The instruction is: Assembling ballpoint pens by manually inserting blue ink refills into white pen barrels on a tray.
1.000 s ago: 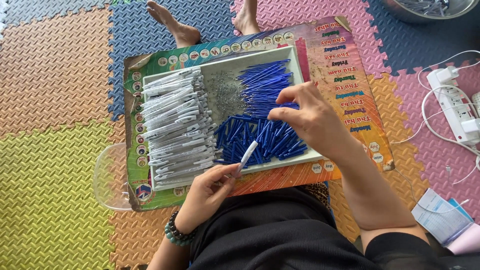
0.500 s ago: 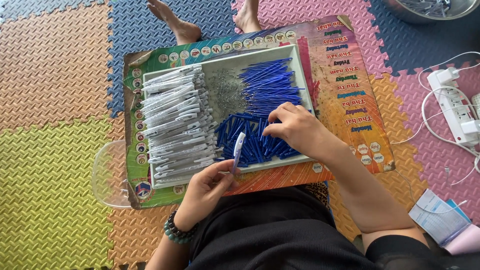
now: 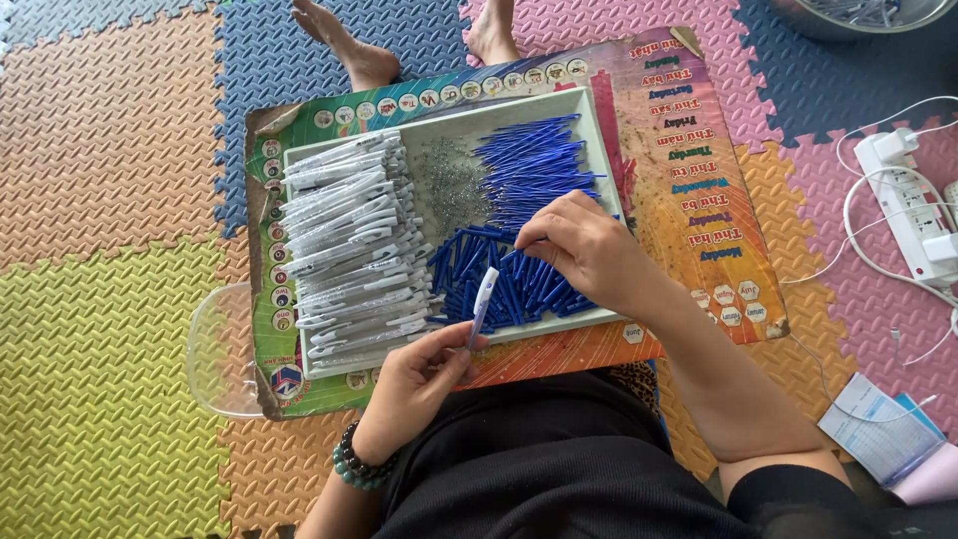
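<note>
Head view: hands (image 3: 499, 319) inside tray rim (image 3: 599, 120)

left hand (image 3: 414, 384) at lower centre, palm up, fingers curled in a pinch; right hand (image 3: 584, 250) at centre, fingertips pinched, forearm running to lower right.

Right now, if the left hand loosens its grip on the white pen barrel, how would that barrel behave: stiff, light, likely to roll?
The white pen barrel looks like a thin, rigid plastic tube, so probably stiff and light. The left hand pinches only its lower end, so it could tip easily. Being round, it may roll, though the tray has a raised rim.
</note>
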